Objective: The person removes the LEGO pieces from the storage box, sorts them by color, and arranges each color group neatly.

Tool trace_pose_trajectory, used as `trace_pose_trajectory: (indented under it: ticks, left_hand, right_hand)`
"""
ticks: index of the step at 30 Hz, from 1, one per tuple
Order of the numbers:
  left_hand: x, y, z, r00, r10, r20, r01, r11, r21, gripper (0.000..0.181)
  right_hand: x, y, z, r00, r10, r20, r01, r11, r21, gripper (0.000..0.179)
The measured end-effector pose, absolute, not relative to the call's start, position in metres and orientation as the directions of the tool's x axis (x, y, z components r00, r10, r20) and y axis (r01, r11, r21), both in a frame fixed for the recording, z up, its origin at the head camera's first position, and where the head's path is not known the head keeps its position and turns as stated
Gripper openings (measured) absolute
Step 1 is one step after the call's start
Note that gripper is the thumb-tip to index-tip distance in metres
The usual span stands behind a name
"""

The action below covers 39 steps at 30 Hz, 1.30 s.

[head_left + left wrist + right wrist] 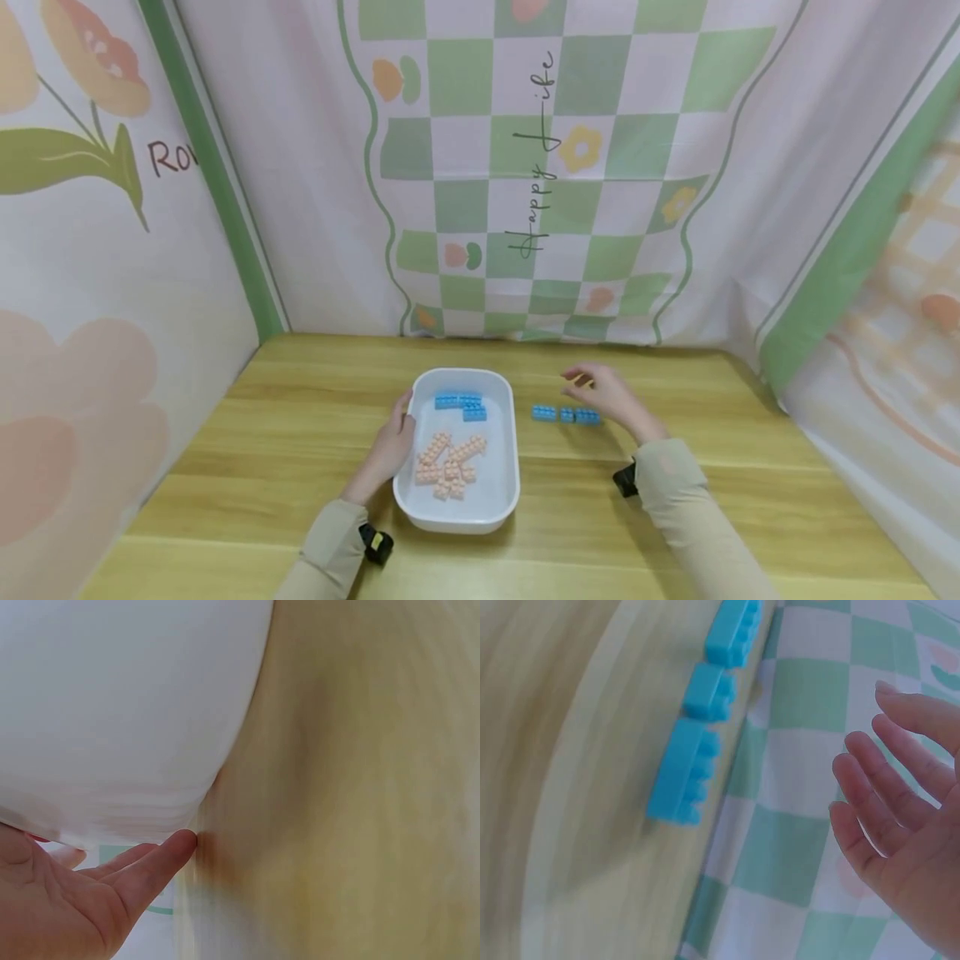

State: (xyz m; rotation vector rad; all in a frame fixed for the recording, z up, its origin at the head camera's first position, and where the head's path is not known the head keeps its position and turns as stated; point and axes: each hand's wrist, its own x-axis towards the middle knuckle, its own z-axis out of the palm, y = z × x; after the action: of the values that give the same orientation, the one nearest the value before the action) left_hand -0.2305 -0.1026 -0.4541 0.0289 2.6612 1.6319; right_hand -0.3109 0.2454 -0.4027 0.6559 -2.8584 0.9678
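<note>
My left hand (392,437) holds the left side of the white plastic tray (512,450), with fingers along its outer wall (135,735) and part of the hand over the rim. In the tray lie blue building bricks (459,402) at the far end and a heap of peach building bricks (450,471) nearer me. To the right of the tray, three blue building bricks (544,412) stand in a row on the table, studs up, a short one in the middle. My right hand (603,392) hovers just beyond this row, fingers loosely bent and nothing between them.
The wooden table (300,467) reaches back to a hanging checkered cloth (525,208). Printed fabric (97,275) closes off the left side, and another curtain (877,250) hangs at the right. A small black device (375,546) sits on my left wrist, another (625,480) on my right.
</note>
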Motion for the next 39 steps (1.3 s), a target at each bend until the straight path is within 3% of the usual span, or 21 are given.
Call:
trace_pose_trajectory:
  ticks: [15, 23, 39]
  left_hand:
    - [-0.23, -0.103, -0.454, -1.0, 0.017, -0.004, 0.004, 0.452, 0.892, 0.05]
    - [-0.232, -0.104, -0.455, -1.0, 0.026, 0.008, 0.019, 0.443, 0.896, 0.051]
    - [-0.231, -0.104, -0.453, -1.0, 0.019, 0.0, 0.009, 0.445, 0.896, 0.051]
  right_hand:
    - [-0.312, 0.189, -0.393, -0.815, -0.511, 0.271, -0.569, 0.624, -0.535, 0.027]
    - [-0.311, 0.162, -0.391, -0.826, -0.523, 0.211, -0.541, 0.631, -0.556, 0.027]
    - [-0.316, 0.125, -0.398, -0.757, -0.629, 0.179, -0.622, 0.609, -0.492, 0.024]
